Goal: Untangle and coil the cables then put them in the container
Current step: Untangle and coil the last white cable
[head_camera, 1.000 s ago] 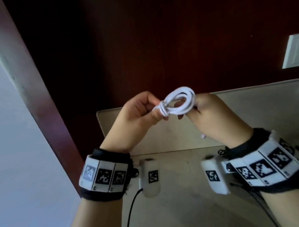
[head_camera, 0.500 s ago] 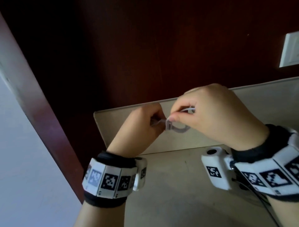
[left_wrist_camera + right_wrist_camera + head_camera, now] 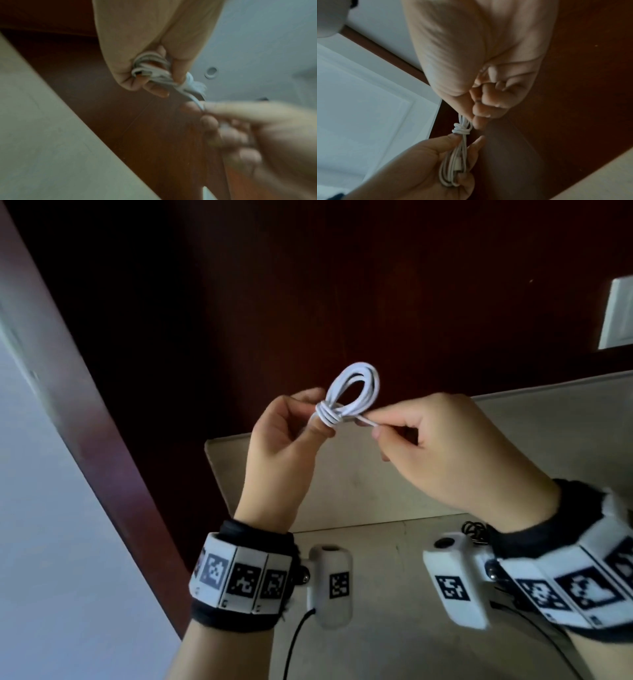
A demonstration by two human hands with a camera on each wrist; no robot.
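Note:
A coiled white cable [image 3: 352, 392] is held up in the air between both hands. Its loop stands above a tight wrap [image 3: 328, 416] of turns round the middle. My left hand [image 3: 291, 433] grips the lower part of the coil [image 3: 453, 166] in its curled fingers, with the thumb by the wrap [image 3: 460, 130]. My right hand [image 3: 428, 446] pinches the cable's free end [image 3: 368, 423] just right of the wrap. The left wrist view shows the bundle [image 3: 150, 70] in the left fist and the strand [image 3: 193, 98] running to the blurred right fingers.
A beige table [image 3: 394, 645] lies below the hands, with a raised beige panel [image 3: 531, 433] behind them. Dark wood wall stands beyond, with a white switch plate [image 3: 618, 313] at the right. A black coiled cable [image 3: 474, 530] lies by the right wrist.
Half a second ago the right hand was over the coil, hiding it lower down. Now the coil is raised, its loop shows, and the right hand pulls the free end to the right.

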